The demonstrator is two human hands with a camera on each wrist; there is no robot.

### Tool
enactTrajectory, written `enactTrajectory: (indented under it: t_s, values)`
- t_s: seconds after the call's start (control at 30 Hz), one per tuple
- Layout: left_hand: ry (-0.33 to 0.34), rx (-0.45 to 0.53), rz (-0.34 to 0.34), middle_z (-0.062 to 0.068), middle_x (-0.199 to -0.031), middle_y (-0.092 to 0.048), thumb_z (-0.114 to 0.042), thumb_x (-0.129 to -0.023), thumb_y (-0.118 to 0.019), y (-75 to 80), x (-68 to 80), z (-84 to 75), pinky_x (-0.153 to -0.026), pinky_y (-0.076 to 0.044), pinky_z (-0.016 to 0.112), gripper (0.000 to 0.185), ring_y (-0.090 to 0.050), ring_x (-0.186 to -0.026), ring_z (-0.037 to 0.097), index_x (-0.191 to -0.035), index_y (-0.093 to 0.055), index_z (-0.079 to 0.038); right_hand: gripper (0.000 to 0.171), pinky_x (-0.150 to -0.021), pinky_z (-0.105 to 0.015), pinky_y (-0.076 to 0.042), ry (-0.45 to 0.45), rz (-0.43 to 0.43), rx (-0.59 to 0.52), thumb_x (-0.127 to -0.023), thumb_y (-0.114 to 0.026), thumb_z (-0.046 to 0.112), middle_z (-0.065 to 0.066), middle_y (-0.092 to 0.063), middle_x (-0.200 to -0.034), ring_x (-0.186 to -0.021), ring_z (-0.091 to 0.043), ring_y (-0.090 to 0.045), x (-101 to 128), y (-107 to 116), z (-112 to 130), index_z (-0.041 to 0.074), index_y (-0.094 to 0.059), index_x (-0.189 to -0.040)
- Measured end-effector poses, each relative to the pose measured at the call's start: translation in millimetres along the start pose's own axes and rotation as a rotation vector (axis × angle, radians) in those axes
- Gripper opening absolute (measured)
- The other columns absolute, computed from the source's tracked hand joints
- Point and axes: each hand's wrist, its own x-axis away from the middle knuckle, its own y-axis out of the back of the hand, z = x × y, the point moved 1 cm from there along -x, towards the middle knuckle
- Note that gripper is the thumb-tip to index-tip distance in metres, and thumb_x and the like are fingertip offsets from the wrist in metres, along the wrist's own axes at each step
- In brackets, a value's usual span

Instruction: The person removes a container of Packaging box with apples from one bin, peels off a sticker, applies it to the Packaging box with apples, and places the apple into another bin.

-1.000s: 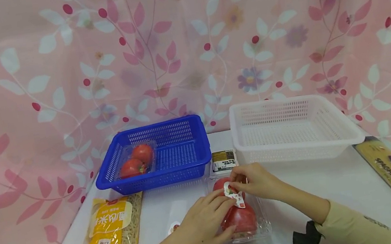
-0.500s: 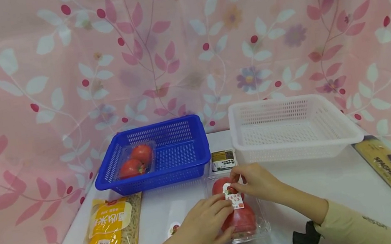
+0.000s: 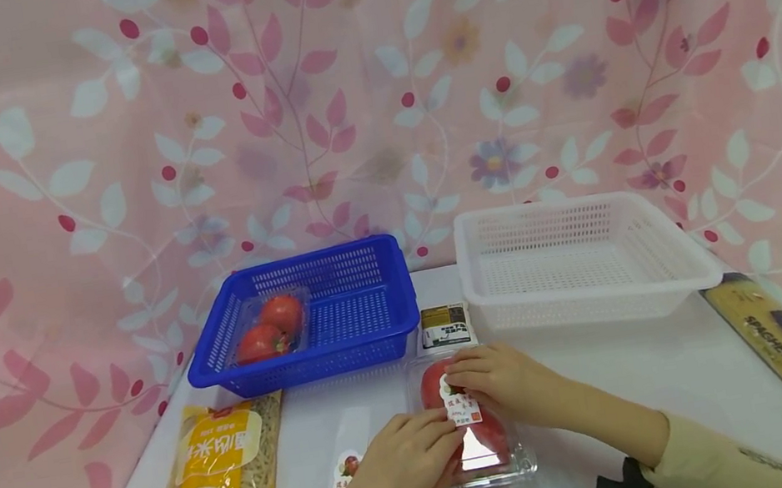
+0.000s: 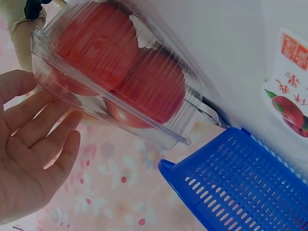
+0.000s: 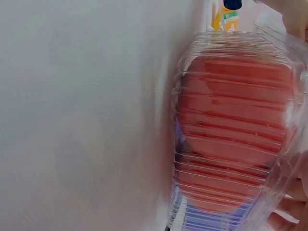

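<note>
As the pinch on its far end gives way to flatter fingers, a white label (image 3: 465,410) lies across the lid of a clear fruit box (image 3: 477,454) at the near centre of a white-covered table (image 3: 647,383). The person's right hand (image 3: 506,383) now rests over the label's far right edge, fingers together and extended, no longer visibly pinching; how firmly they press, I cannot tell from here. The left hand (image 3: 410,452) touches the near left edge, its fingers loosely bent and, in the left wrist view, slightly spread beside the box wall.

A bright glare now sits on the lid's near half, over the two red fruits inside. The change suggests that placing the label has passed into smoothing it down, though whether its edges are fully stuck is hidden beneath the fingers.

To the left, partly behind the left forearm, a second label (image 3: 345,463) lies on the table. At the far left, a blue basket (image 3: 318,362) holds another box of red fruit (image 3: 279,321); a white basket (image 3: 590,307) stands at far right.
</note>
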Motion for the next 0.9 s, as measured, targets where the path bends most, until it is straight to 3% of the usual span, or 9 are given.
enactTrajectory:
  t_s: [0.2,0.47,0.7,0.9]
  values:
    - [-0.008,-0.019,0.017,0.0,-0.102,-0.067,-0.023,-0.077,-0.072,2.1,1.9,-1.9,-0.082,-0.046,0.027,0.029,-0.058,-0.103,0.014,-0.103,-0.069,-0.011,0.037,-0.093,-0.042,-0.04,-0.108,0.153,-0.015,-0.089,-0.059,0.028,-0.002,-0.058,-0.123,-0.117,-0.021,-0.049,4.2,4.9,5.7,0.012,-0.059,-0.122]
    - [-0.042,-0.044,-0.051,0.001,-0.1,-0.068,-0.023,-0.074,-0.076,1.4,3.6,-3.8,-0.079,-0.047,0.026,0.033,-0.061,-0.098,0.013,-0.103,-0.069,-0.008,0.047,-0.097,-0.044,-0.036,-0.15,0.227,0.011,-0.092,-0.051,0.039,-0.003,-0.051,-0.132,-0.125,-0.023,-0.041,7.0,5.5,13.8,0.012,-0.052,-0.13]
    - [0.009,0.13,0.0,-0.002,-0.098,-0.068,-0.021,-0.077,-0.071,4.9,3.0,6.9,-0.081,-0.045,0.029,0.022,-0.061,-0.095,0.012,-0.098,-0.069,-0.014,0.054,-0.102,-0.05,-0.029,-0.06,0.325,-0.005,-0.096,-0.035,0.047,-0.013,-0.028,-0.147,-0.134,-0.034,-0.022,17.8,3.7,17.8,0.019,-0.035,-0.142]
    - [0.009,0.187,0.057,-0.001,-0.106,-0.065,-0.022,-0.079,-0.069,4.0,8.0,10.0,-0.085,-0.045,0.031,0.025,-0.058,-0.102,0.013,-0.102,-0.067,-0.013,0.054,-0.103,-0.054,-0.024,-0.068,0.354,-0.097,-0.094,-0.036,0.05,-0.017,-0.016,-0.15,-0.135,-0.038,-0.013,24.5,5.3,20.1,0.032,-0.028,-0.144]
